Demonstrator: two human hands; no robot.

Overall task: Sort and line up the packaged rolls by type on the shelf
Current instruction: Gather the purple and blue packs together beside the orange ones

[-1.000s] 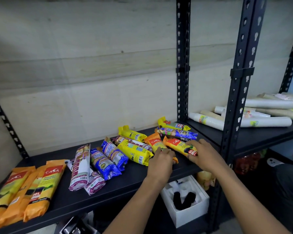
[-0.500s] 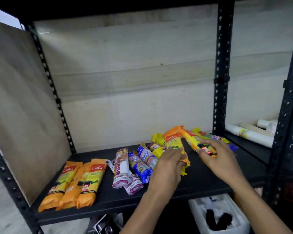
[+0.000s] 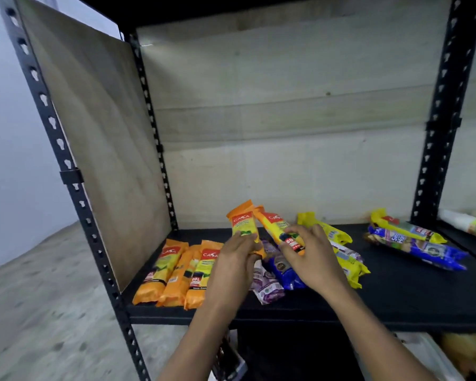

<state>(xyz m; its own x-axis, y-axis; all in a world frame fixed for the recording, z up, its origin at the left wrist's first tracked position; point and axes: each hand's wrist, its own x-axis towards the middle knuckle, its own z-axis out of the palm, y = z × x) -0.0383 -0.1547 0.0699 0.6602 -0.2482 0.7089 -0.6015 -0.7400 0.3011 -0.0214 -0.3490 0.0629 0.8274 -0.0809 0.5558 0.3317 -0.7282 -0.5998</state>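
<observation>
Gripping orange Casa pack (image 3: 242, 226) with fingers (image 3: 249, 239) of left hand (image 3: 235, 259) curled round its lower end, pack raised and tilted above shelf (image 3: 396, 298). Clamping second orange Casa pack (image 3: 275, 229) near its bottom with right hand (image 3: 311, 254), tops meeting in view. Under hands: purple pack (image 3: 267, 287), blue pack (image 3: 283, 270), yellow packs (image 3: 349, 265). Lined up at shelf's left: three orange packs (image 3: 173, 270). Far right: mixed pile (image 3: 412, 240).

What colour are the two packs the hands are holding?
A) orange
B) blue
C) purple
A: the left hand grips an orange pack, and the right hand grips a second orange pack.
</observation>
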